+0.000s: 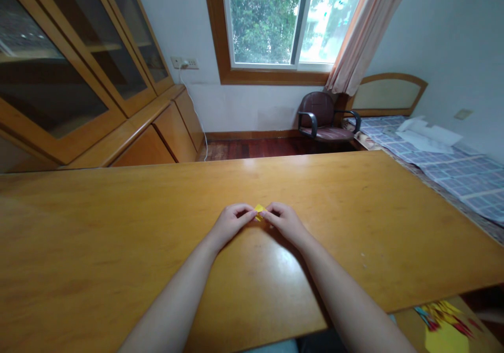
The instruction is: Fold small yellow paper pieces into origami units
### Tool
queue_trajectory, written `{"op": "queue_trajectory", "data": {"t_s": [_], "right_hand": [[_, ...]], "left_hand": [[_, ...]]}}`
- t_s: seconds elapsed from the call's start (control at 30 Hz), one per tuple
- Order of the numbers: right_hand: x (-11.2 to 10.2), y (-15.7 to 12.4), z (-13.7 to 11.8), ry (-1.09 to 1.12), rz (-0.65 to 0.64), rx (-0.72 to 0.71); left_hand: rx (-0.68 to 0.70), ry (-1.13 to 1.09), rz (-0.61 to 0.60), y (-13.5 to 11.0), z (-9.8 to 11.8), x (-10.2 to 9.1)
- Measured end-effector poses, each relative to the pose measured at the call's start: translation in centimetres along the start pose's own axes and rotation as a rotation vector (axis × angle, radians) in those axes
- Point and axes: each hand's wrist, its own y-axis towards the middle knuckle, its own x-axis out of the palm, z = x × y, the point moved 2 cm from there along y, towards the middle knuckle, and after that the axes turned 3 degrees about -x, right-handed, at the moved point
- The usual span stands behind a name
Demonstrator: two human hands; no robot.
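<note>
A small folded piece of yellow paper [259, 209] lies at the middle of the wooden table [118, 227]. My left hand [232, 221] pinches its left side with fingers curled. My right hand [284, 220] pinches its right side, fingers curled too. Both hands rest on the tabletop and their fingertips meet over the paper, hiding most of it.
A wooden cabinet with glass doors [79, 80] stands at the left. A dark office chair [325, 116] sits under the window. A bed with a checked cover [452, 164] runs along the right wall. Colourful papers [444, 321] lie below the table's right near corner.
</note>
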Motion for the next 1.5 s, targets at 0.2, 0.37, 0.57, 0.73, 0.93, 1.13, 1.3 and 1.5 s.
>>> {"op": "queue_trajectory", "data": {"t_s": [0.2,0.37,0.57,0.73,0.93,1.13,1.3,1.5], "right_hand": [[0.1,0.0,0.0,-0.006,0.001,-0.010],[0.2,-0.2,0.0,-0.035,0.112,-0.088],[0.4,-0.7,-0.7,-0.133,0.147,-0.317],[0.2,-0.8,-1.1,-0.183,0.107,-0.392],[0.2,-1.0,-1.1,-0.217,0.075,-0.446],[0.3,-1.0,-1.1,-0.238,0.027,-0.416],[0.4,-0.9,-1.0,-0.246,0.022,-0.400],[0.3,-0.8,-0.9,-0.262,0.036,-0.375]], "left_hand": [[-0.020,-0.015,-0.004,0.0,-0.4,0.1],[-0.036,-0.005,0.008,0.0,-0.4,0.1],[-0.035,0.012,-0.011,0.0,0.1,0.2],[-0.023,0.054,-0.015,0.0,0.4,0.3],[-0.022,0.074,-0.029,0.1,0.2,0.2],[-0.014,0.086,-0.037,0.1,0.3,0.2],[-0.003,0.130,-0.036,0.0,0.4,0.2],[0.021,0.149,-0.029,0.1,0.3,0.1]]}}
